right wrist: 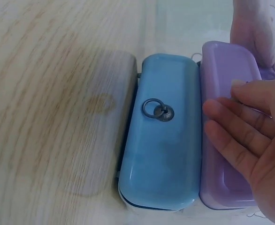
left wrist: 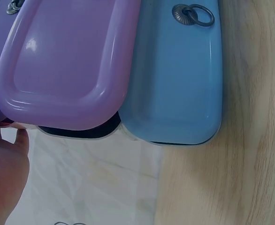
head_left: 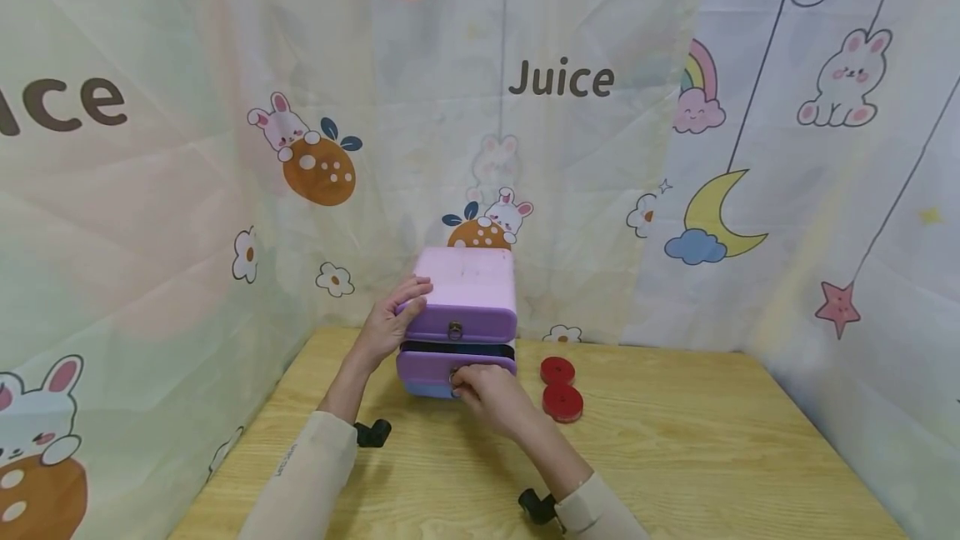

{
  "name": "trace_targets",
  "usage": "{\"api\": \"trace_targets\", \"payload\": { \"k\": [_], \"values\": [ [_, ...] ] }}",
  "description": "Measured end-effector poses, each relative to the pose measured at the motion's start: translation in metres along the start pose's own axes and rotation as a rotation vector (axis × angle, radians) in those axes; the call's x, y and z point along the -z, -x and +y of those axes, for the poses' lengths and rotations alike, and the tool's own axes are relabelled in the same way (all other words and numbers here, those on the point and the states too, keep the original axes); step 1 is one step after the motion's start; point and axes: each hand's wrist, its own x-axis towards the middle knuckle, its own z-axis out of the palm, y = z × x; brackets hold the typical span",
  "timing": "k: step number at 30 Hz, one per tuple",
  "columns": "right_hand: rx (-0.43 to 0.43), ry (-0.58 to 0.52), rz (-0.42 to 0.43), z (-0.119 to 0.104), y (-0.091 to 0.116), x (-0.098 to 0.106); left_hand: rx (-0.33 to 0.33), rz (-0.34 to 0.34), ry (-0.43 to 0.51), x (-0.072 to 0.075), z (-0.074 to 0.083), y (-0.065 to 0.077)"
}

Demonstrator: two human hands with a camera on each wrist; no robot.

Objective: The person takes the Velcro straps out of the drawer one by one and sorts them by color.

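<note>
Left hand (head_left: pixel 386 325), grip relaxed and fingers fairly straight, touches a small cabinet (head_left: pixel 471 286) at its 9 o'clock. The cabinet stands on the tabletop (head_left: pixel 675 440), its middle purple drawer (head_left: pixel 422 367) ajar. Right hand (head_left: pixel 495 397), at 5 o'clock, pinches that drawer's ring pull (head_left: pixel 453 375). Two red discs (head_left: pixel 562 403) lie at 4 o'clock.

Three drawers (head_left: pixel 426 367), two red discs (head_left: pixel 562 403)

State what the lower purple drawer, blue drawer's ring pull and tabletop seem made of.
Lower purple drawer: glossy, perhaps plastic or painted metal, judging by highlights. Ring pull: probably metal, with dark grey sheen. Tabletop: smooth wood or laminate, showing grain.
</note>
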Motion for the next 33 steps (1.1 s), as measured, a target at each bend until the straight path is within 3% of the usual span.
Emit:
{"api": "trace_targets", "payload": {
  "k": [4,14,26,33],
  "values": [
    [-0.004,-0.001,-0.021,-0.002,0.001,0.002,0.013,0.001,-0.006,0.000,0.001,0.000],
    [0.001,-0.011,-0.171,-0.016,0.003,0.016,0.044,0.007,-0.016,0.001,0.003,0.000],
    [-0.022,0.101,-0.259,-0.033,0.006,0.025,0.063,0.007,-0.020,0.001,0.003,0.000],
    [0.051,0.168,-0.285,-0.041,0.007,0.031,0.068,0.000,-0.008,-0.001,0.024,0.006]
  ]
}}
